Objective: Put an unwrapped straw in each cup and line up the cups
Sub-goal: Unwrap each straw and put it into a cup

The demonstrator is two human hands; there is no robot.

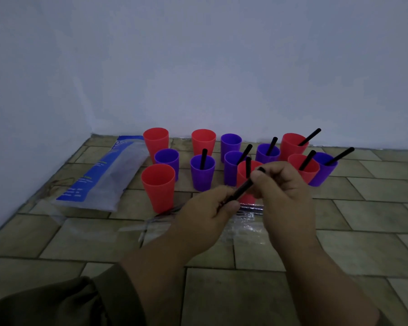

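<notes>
Several red and purple plastic cups stand on the tiled floor near the wall. Several on the right hold black straws, such as the purple cup (202, 171) and the far red cup (291, 143). The red cup (158, 185) at front left, the purple cup (166, 160) and the red cup (156, 140) behind it hold no straw. Above the floor, my left hand (206, 214) and my right hand (284, 184) both grip one black straw (244, 185), in front of a red cup (245, 175) that has a straw.
A blue and clear plastic straw bag (104, 175) lies on the left of the cups. Crumpled clear wrappers (243, 220) lie on the floor under my hands. A white wall (198, 67) rises right behind the cups. A dark sleeve (64, 302) fills the lower left.
</notes>
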